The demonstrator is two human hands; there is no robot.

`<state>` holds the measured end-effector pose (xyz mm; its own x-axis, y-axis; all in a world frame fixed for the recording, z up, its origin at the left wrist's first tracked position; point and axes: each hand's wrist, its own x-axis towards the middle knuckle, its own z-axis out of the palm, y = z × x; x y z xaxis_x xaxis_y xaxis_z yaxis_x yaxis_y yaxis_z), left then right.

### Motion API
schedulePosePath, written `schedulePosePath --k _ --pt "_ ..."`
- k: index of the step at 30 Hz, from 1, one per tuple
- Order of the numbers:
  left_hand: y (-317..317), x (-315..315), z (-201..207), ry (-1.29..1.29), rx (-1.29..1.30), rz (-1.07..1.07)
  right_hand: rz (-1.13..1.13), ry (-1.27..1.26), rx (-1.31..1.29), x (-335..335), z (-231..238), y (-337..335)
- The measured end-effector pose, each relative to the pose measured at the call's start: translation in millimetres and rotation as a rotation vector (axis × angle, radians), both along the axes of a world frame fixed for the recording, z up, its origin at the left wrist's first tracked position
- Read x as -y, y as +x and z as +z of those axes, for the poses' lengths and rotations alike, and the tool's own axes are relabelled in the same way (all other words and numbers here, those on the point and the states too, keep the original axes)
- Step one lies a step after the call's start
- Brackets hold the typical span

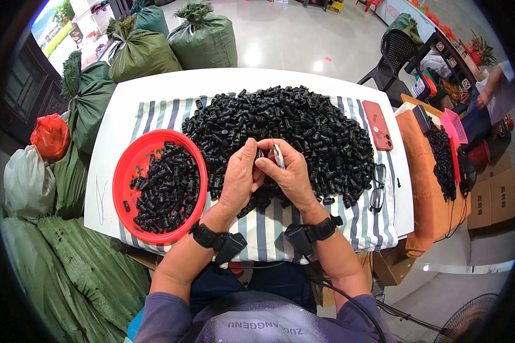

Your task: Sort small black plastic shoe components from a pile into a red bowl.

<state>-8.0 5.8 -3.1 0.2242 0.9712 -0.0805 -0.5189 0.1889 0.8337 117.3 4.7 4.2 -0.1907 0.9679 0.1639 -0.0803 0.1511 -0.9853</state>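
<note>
Above the near side of a large heap of small black plastic parts [292,120], my two hands meet. My left hand [238,176] is closed, pinching a small black plastic part [260,153] between thumb and fingers. Closed too, my right hand [292,174] grips a slim, pale blade-like tool [278,155], its thin tip pointing away from me. The fingers partly cover both items, so their contact cannot be made out. To the left stands a round red basin [119,188] with many similar black parts in it.
A striped cloth [257,228] lies under the heap on a white table [103,137]. A red phone [377,124] and black-framed glasses [377,187] rest at the right. Stuffed green sacks [203,43] stand around the left and far sides. Another person's hand [483,100] shows at right.
</note>
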Motion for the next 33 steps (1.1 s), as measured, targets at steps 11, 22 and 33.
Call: schedulePosePath --k 11,22,33 --pt "2 1 -3 0.050 -0.020 -0.054 0.014 -0.028 -0.139 0 2 1" --pt "6 3 5 -0.033 -0.026 -0.054 -0.028 -0.029 -0.123 -4 -6 1" --pt "-2 -5 0 -0.053 0.041 0.101 -0.091 0.288 0.493 6 9 -4"
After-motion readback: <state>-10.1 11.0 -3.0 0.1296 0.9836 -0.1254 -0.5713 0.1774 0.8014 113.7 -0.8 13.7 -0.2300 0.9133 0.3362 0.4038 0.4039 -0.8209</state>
